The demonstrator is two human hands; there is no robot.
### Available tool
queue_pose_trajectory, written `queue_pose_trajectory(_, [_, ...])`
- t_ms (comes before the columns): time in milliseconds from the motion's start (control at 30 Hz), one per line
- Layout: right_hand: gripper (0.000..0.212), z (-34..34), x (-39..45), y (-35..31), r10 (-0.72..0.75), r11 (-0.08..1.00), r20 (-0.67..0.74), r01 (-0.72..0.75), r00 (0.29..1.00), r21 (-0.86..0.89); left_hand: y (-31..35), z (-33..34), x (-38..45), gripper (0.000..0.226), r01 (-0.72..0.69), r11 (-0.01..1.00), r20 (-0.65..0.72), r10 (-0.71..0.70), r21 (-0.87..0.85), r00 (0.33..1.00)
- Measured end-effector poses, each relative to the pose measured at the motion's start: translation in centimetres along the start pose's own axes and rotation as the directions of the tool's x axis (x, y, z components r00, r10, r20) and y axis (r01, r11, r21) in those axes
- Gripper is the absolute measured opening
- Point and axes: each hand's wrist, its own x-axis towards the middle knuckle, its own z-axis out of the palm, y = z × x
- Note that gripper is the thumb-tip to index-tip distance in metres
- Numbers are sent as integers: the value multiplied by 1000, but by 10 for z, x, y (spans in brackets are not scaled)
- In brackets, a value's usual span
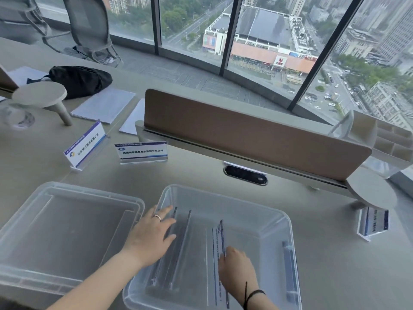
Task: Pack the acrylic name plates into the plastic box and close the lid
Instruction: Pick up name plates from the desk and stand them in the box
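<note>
A clear plastic box (pixel 263 203) sits on the desk in front of me, with its clear lid (pixel 67 224) lying flat to its left. Inside the box stand two name plates at the left side (pixel 178 249). My left hand (pixel 149 238) rests on them over the box's left wall, fingers spread. My right hand (pixel 237 267) is inside the box, gripping another name plate (pixel 220 245) that stands on edge. Two name plates stand on the desk behind, one to the left (pixel 86 146), one in the middle (pixel 142 151). A further plate (pixel 373 222) stands at the right.
A brown desk divider (pixel 245 135) runs behind the box, with a cable slot (pixel 245 175) below it. Papers (pixel 104 106), a black bag (pixel 80 80) and a round grey stand (pixel 40 95) lie at the back left. A white organiser tray (pixel 384 142) is at far right.
</note>
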Motion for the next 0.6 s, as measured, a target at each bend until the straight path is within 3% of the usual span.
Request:
queue_pose_trajectory(167, [37, 18, 6, 1, 27, 994, 50, -32, 998, 103, -2, 3, 1, 44, 7, 998, -66, -11, -60, 998])
queue_pose_trajectory(367, [43, 15, 9, 8, 113, 880, 126, -158, 986, 448, -4, 8, 3, 41, -10, 995, -111, -1, -101, 994])
queue_pose_trajectory(500, [26, 15, 6, 2, 126, 776, 193, -218, 973, 592, -6, 10, 4, 39, -23, 995, -138, 9, -99, 990])
queue_pose_trajectory(600, [19, 16, 8, -6, 119, 755, 218, -231, 969, 614, -6, 11, 4, 37, -32, 995, -164, 16, -95, 986])
